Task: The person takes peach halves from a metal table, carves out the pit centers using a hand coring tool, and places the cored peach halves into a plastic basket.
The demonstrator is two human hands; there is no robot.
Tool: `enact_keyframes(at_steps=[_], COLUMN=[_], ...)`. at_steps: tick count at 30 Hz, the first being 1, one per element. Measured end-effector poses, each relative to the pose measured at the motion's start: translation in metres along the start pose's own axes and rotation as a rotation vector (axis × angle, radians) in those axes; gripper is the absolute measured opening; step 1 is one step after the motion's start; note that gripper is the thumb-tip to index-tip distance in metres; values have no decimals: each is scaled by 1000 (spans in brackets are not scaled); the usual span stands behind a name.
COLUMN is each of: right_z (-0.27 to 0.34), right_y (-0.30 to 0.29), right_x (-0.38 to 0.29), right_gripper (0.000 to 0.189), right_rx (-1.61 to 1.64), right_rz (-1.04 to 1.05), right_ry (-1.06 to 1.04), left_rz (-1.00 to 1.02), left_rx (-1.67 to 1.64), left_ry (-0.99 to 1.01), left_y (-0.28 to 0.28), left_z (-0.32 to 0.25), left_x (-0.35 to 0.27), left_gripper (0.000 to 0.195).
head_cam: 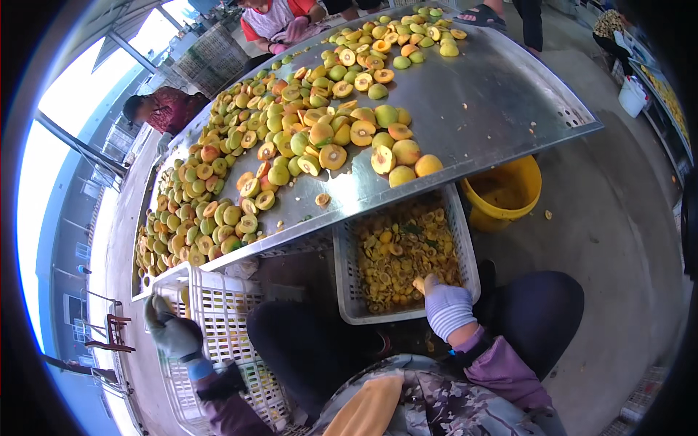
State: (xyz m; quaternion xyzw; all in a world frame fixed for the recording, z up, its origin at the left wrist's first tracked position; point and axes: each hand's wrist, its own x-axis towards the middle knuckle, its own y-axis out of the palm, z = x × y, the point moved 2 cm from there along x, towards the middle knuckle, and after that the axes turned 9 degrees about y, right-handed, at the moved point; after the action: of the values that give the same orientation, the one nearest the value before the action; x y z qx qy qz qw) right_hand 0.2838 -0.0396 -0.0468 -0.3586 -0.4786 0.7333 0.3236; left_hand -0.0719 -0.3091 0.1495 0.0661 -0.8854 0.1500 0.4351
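Note:
My left hand (pixel 177 332), in a grey glove, is at the far side of a white plastic crate (pixel 226 310) with yellow-green fruit showing through its slots. Its fingers are bent at the crate's rim, and what they hold, if anything, is hidden. My right hand (pixel 448 306), in a white and lilac striped glove, hangs over the near edge of a grey plastic crate (pixel 343 272). That crate holds fruit pits and scraps (pixel 403 253). Something yellow-orange shows at the right fingertips; whether it is fruit or a finger is unclear.
Halved apricot-like fruit (pixel 322 133) lies heaped on a raised-edge metal table (pixel 452 120). Below its right edge stands a yellow bucket (pixel 504 191). One person (pixel 169 109) works at the left, another (pixel 283 22) across the table. A white bucket (pixel 632 97) stands farther right.

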Motion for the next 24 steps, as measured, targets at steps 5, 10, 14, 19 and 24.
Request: enact_keyframes(at_steps=[5,10,14,19,24], right_z=[17,15,3,-3,-9], right_y=[-5,-21,-41,-54,-55], right_x=[-3,-8,-8,-3,4], right_gripper=[17,27,21,18,21], right_rx=[-25,83,186,253,256], right_rz=[-18,-88,-146,-102,-95], right_ry=[-110,-159,-140,-105,-80], left_rz=[212,640,1031,1203,1439], left_rx=[871,327,47,137,236], left_ry=[285,451,422,795,610], left_y=[-11,166,303,383,398], left_z=[-35,-98,-141,-151,-152], left_x=[30,-23,-90,-129,-133], left_gripper=[31,46,56,69,51])
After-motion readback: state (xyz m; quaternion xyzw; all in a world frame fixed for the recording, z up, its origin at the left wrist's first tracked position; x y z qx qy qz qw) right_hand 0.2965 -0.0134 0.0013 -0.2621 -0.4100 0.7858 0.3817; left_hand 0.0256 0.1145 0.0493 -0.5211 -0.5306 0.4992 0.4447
